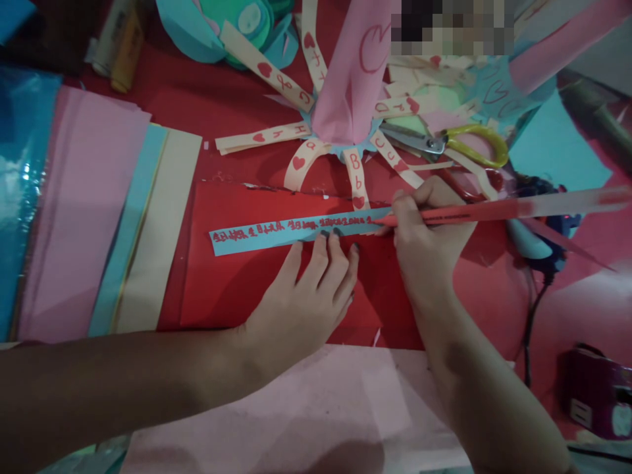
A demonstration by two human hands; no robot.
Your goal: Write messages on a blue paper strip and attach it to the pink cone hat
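Note:
A narrow light-blue paper strip with a row of red handwriting lies slightly tilted across a bright red sheet. My left hand rests with its fingers stretched out, fingertips on the strip's lower edge. In my right hand is a red pen, gripped near its tip, which meets the strip by the end of the writing. The strip's right end passes under my right fingers and is partly hidden. Just behind the strip stands a pink paper cone, ringed by cream paper tabs with red letters and hearts.
Yellow-handled scissors lie right of the cone. Stacked pink sheets, light-blue and cream paper are at the left. A dark corded tool and a purple box-like item sit at the right. Green and blue paper shapes are at the back.

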